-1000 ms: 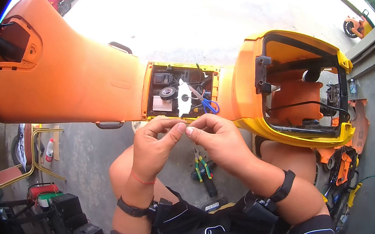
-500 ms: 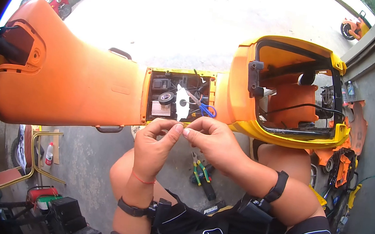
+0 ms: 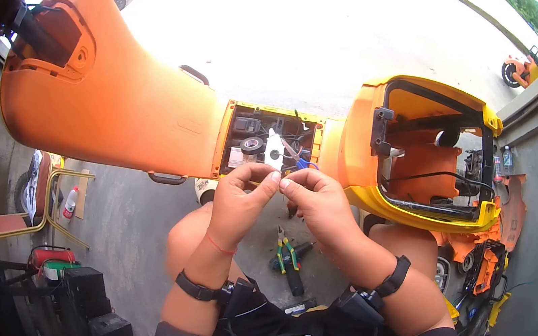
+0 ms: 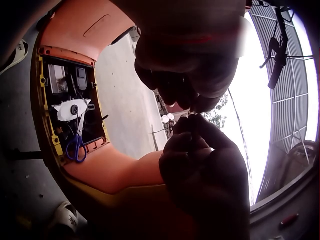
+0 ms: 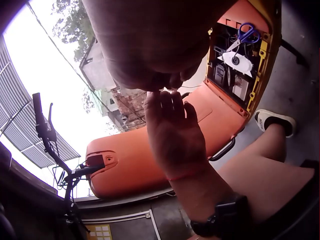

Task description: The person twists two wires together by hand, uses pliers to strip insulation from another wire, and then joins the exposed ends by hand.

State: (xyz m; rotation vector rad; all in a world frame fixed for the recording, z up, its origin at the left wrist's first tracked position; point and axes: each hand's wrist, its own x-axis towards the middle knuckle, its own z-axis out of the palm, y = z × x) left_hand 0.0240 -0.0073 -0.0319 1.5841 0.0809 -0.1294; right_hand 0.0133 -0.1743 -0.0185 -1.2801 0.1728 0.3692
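My left hand [image 3: 243,195] and right hand [image 3: 318,205] meet fingertip to fingertip in front of the scooter's open bay. Thumb and forefinger of each pinch a tiny thing, mostly hidden by the fingertips; I cannot tell what it is. In the wrist views the hands are dark and close together. Just beyond them lies a white piece of sheet with a dark round centre [image 3: 275,143]. Blue-handled scissors [image 5: 247,35] rest against it. A roll of black tape [image 3: 252,145] sits beside the sheet, over the bay [image 3: 317,134] full of wires and dark parts.
Orange scooter body panels [image 3: 145,124] stretch to the left, and a yellow-edged open frame [image 3: 421,222] stands at right. Green-handled pliers [image 3: 286,252] lie on the floor below the hands. A chair [image 3: 7,224], a bottle [image 3: 70,203] and black boxes [image 3: 88,290] are at lower left.
The head view has shifted, so the scooter and hands sit slightly further right and the scooter lower. The hands keep the same fingertip pinch, and the right hand now overlaps the scissors' handles.
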